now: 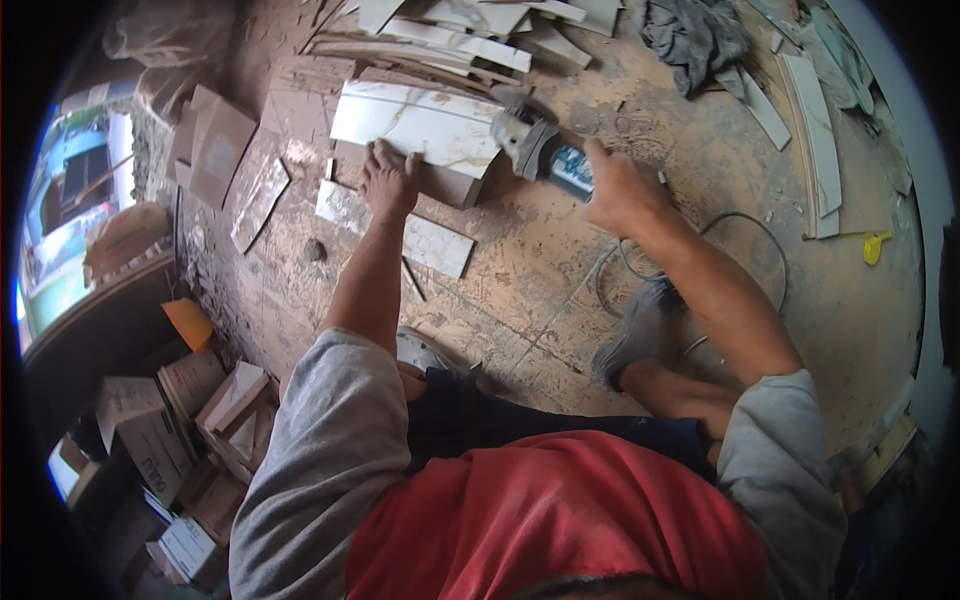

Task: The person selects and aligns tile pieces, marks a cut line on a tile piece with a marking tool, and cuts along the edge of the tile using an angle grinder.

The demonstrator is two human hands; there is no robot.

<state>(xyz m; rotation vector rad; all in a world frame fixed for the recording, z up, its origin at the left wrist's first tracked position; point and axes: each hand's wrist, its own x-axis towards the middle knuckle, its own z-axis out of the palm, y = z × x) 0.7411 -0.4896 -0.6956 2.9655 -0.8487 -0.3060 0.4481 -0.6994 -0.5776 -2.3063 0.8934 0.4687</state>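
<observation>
A white marble-patterned tile (415, 115) lies on top of a brown cardboard box (455, 187) on the floor ahead of me. My left hand (388, 182) holds the tile by its near edge, its bent fingers on the top face. With my right hand (622, 188) I grip an angle grinder (533, 148) by its blue-green body. The grinder's head and disc are at the right end of the tile; I cannot tell whether the disc touches it. Below the box, a tile strip (435, 242) lies on the floor, with a thin dark stick (413, 280) beside it.
Cut tile strips (470, 40) are heaped at the far side. A dark grey cloth (695, 42) lies far right. The power cord (780, 262) loops beside my foot (640, 330). Cartons (150, 430) crowd the left, and long tile pieces (815, 140) lie along the right wall.
</observation>
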